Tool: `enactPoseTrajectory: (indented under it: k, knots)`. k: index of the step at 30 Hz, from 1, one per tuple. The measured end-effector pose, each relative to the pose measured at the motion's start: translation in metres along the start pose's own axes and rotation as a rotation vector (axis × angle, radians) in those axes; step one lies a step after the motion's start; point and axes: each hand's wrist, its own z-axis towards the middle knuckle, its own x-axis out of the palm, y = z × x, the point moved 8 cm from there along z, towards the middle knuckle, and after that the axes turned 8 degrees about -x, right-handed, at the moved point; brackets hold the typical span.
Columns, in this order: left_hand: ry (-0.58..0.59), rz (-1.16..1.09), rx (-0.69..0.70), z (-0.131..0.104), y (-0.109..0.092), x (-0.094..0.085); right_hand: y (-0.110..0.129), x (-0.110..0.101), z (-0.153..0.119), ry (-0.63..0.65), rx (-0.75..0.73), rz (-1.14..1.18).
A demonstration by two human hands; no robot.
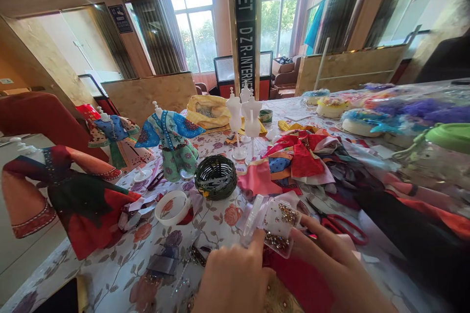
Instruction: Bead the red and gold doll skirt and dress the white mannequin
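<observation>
A small clear plastic box (281, 220) of amber and brown rhinestones is tilted up between my two hands. My right hand (330, 261) grips its right edge, with the index finger stretched out beyond it. My left hand (233, 274) has its index fingertip at the box's lower left, by the clear lid flap; its other fingers are curled and partly hidden. Below the hands lies red fabric (299, 274) beside a gold patterned piece (281, 296). Red-handled scissors (345, 227) rest just past my right hand.
Doll dress forms in robes, one red and green (73, 200), one blue (167, 132), stand left. A dark woven basket (216, 177), white ring (172, 208) and bare white mannequins (251, 115) are ahead. Fabric scraps (308, 156) and a green-lidded jar (448, 139) lie right.
</observation>
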Motion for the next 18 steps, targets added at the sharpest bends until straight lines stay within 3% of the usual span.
enactPoseTrajectory:
  k: [8,18]
  knots:
    - [0.016,-0.071,-0.021,0.001,-0.002,-0.004,0.0,0.01,-0.001,0.093,0.049,0.105]
    - [0.023,-0.084,-0.017,0.003,-0.002,-0.002,0.003,0.013,-0.003,0.107,0.054,0.114]
